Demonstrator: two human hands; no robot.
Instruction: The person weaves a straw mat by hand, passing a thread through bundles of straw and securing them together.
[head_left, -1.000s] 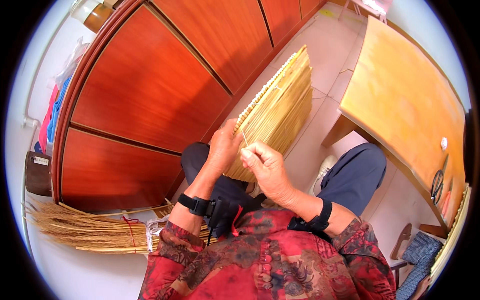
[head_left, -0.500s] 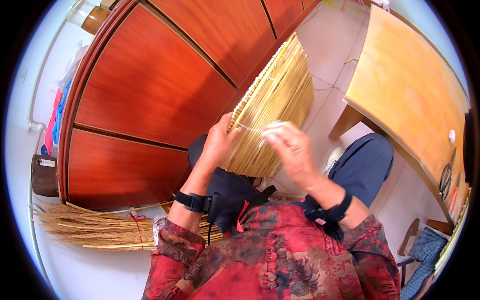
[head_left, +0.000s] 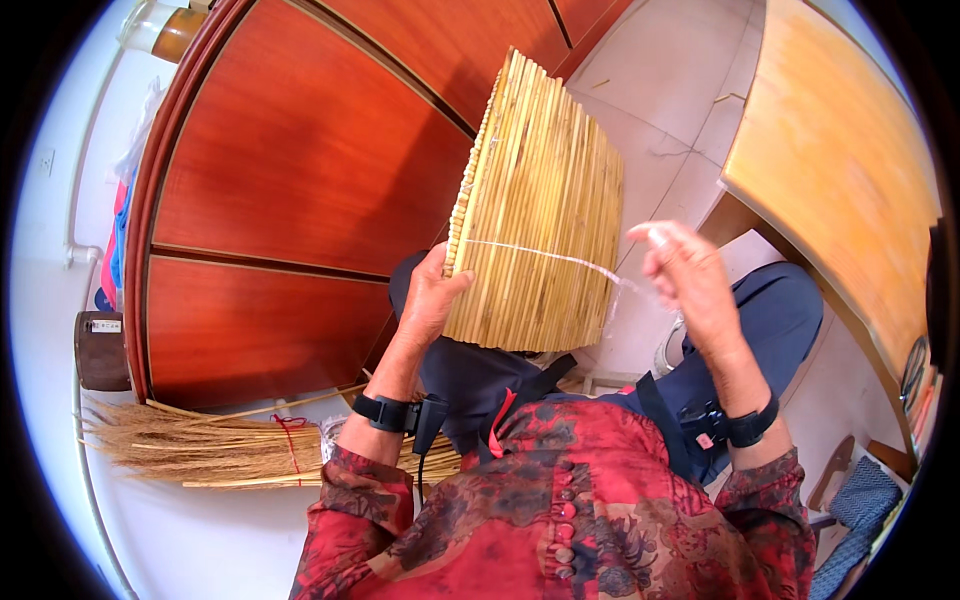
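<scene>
A panel of straw-yellow stalks (head_left: 550,190), laid side by side, stands tilted above my knees. My left hand (head_left: 430,300) is closed on its lower left edge, thumb on the front face and the fingers out of sight behind. A white string (head_left: 530,250) comes from that edge just above my left thumb and crosses the stalks to the right. Off the panel's right side, my right hand (head_left: 690,280) is raised with curled fingers, one reaching forward. The string runs toward these fingers; motion blurs its far end.
A red-brown wooden cabinet (head_left: 300,200) rises close on the left. A bundle of dried stalks with feathery heads (head_left: 200,445), tied with red cord, lies beneath it. On the right stands a light wooden table (head_left: 840,160) with scissors (head_left: 912,372) near its edge.
My right hand has moved right, away from the panel, drawing the string out across the stalks. The panel has turned more toward me, with my left hand still on its edge.
</scene>
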